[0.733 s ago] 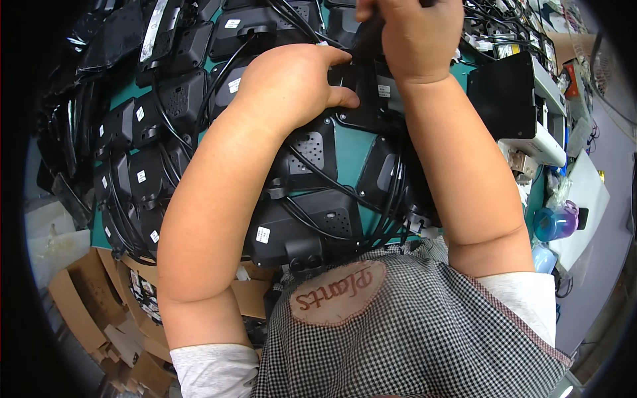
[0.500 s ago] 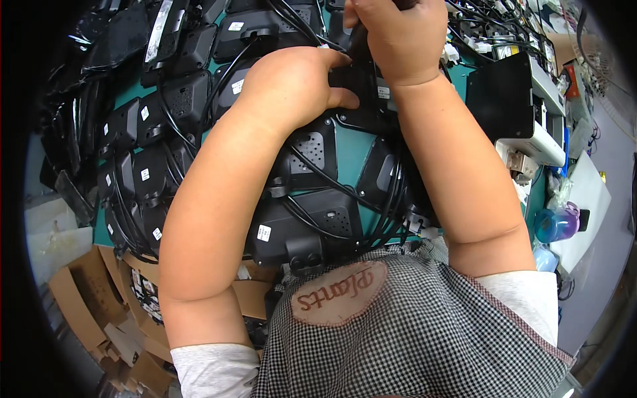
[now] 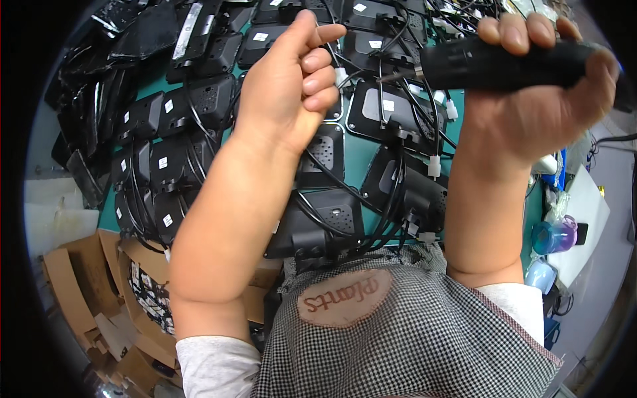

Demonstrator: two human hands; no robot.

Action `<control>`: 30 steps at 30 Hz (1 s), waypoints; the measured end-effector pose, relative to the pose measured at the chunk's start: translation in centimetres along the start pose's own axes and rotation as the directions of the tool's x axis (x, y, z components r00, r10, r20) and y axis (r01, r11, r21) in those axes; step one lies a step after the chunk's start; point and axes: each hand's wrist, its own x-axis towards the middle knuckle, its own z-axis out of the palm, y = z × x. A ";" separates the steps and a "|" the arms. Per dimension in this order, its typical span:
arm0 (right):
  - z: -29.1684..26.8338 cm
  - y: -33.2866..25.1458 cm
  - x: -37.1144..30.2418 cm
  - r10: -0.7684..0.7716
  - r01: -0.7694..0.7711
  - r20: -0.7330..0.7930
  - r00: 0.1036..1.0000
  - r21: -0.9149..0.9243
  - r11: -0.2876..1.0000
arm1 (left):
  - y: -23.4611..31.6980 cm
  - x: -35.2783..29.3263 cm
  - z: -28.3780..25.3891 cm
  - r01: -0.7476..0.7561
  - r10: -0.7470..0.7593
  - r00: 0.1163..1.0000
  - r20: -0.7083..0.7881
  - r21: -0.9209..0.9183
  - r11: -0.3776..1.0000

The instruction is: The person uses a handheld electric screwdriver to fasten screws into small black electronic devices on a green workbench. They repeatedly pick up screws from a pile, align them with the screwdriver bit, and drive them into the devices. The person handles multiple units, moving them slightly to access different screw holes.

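Your right hand [image 3: 541, 123] has its fingers clamped round the black driver [image 3: 494, 65], raised at the upper right with its slim bit [image 3: 400, 76] pointing left; it looks stiff, moderately heavy, perhaps slick, so grip the thick body; your left hand [image 3: 282, 86] curls three fingers in, index out, though you cannot tell whether it holds anything; below, cables [image 3: 381, 99] and white connectors [image 3: 434, 166] clutter the black units [image 3: 365, 109] and could snag the bit.
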 end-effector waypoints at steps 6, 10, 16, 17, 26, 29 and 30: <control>2.5 0.0 -2.6 0.054 -0.055 0.015 0.998 0.040 0.998 | -1.8 -3.3 0.3 -0.081 0.052 0.994 -0.092 -0.358 0.930; 2.9 0.2 -3.8 0.018 -0.018 0.007 1.000 -0.015 1.000 | -2.9 -5.4 1.4 -0.006 0.002 1.000 -0.011 -0.389 0.921; 2.4 0.6 -5.0 0.022 -0.021 -0.075 0.997 0.011 1.000 | -4.0 -7.5 2.0 0.074 -0.031 0.990 0.135 -0.324 0.943; 2.3 0.7 -5.1 0.010 -0.010 -0.091 0.996 -0.004 1.000 | -4.2 -7.7 2.2 0.074 -0.039 0.992 0.123 -0.298 0.952; 1.6 -0.6 -5.3 0.007 -0.005 -0.129 0.992 0.016 1.000 | -5.8 -8.4 1.3 0.116 -0.103 0.988 0.115 -0.106 0.988; 1.3 -1.4 -5.2 0.015 -0.011 -0.093 0.996 0.037 0.999 | -6.0 -8.6 0.8 0.166 -0.152 0.979 0.135 -0.100 0.981; 1.3 -1.7 -5.1 0.019 -0.015 -0.087 0.996 0.044 0.999 | -6.0 -8.5 0.7 0.186 -0.171 0.976 0.137 -0.112 0.976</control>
